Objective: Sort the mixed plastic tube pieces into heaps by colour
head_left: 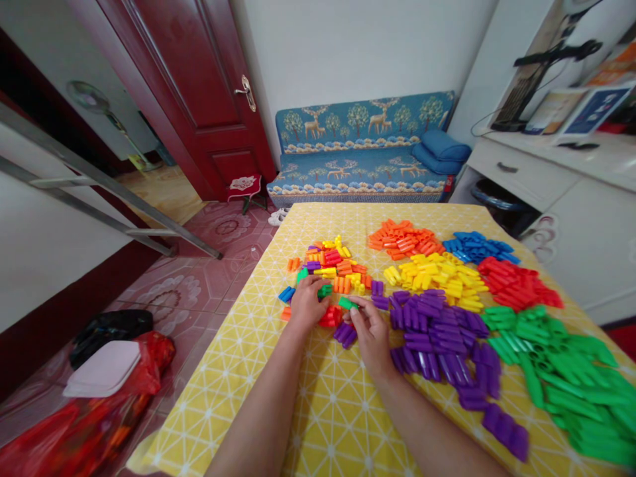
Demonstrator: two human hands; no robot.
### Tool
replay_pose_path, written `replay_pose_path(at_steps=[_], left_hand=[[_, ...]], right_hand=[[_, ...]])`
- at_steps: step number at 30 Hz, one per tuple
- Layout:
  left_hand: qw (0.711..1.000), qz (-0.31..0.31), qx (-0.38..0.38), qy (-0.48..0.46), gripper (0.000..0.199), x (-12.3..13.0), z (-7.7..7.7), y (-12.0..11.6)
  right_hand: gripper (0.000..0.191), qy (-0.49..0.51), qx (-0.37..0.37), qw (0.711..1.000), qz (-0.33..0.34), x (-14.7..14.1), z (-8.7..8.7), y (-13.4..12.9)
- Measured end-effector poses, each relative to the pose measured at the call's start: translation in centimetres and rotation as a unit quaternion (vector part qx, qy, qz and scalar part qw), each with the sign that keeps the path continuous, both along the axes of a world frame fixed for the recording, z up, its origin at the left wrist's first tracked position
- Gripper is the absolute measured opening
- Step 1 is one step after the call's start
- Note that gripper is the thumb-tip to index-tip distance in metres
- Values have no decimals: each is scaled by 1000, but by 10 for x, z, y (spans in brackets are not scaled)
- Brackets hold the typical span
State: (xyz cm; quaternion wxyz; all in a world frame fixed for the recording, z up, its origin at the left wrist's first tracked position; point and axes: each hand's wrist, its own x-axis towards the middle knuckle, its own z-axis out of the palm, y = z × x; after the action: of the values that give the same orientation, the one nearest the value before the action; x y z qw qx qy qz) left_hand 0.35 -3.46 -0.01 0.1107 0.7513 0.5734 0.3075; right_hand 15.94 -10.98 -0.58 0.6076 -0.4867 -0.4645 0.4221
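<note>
A mixed pile of small plastic pieces point(330, 255) in several colours lies on the yellow patterned tablecloth point(233, 361). My left hand point(308, 301) reaches over the near left part of this pile, fingers bent down beside a green piece point(324, 290); whether it grips anything is hidden. My right hand point(370, 328) pinches a green piece point(347, 303) between thumb and fingers, just right of some red pieces point(330, 317). Purple pieces point(345, 334) lie between the two wrists. A large purple heap point(437, 331) spreads to the right of my right hand.
Orange point(403, 240), yellow point(442, 278), blue point(479, 248), red point(519, 283) and green point(571, 377) heaps cover the table's right side. Beyond the table stands a blue sofa point(358, 172). Bags point(119, 404) lie on the floor at left; a white cabinet point(561, 192) is at right.
</note>
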Motion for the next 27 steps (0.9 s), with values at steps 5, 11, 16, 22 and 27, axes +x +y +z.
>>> replay_pose_path(at_steps=[5, 11, 16, 22, 27], left_hand=[[999, -9, 3, 53, 39, -2, 0, 0], [995, 23, 38, 88, 23, 4, 1, -4], [996, 18, 63, -66, 36, 1, 6, -6], [963, -91, 16, -255, 22, 16, 9, -18], [956, -136, -27, -260, 22, 27, 10, -26]], right_hand=[[31, 0, 2, 1000, 13, 1, -1, -1], [32, 1, -1, 1000, 24, 1, -3, 0], [33, 20, -2, 1000, 23, 1, 0, -2], [31, 19, -21, 1000, 13, 1, 3, -3], [34, 13, -2, 1000, 15, 2, 6, 0]])
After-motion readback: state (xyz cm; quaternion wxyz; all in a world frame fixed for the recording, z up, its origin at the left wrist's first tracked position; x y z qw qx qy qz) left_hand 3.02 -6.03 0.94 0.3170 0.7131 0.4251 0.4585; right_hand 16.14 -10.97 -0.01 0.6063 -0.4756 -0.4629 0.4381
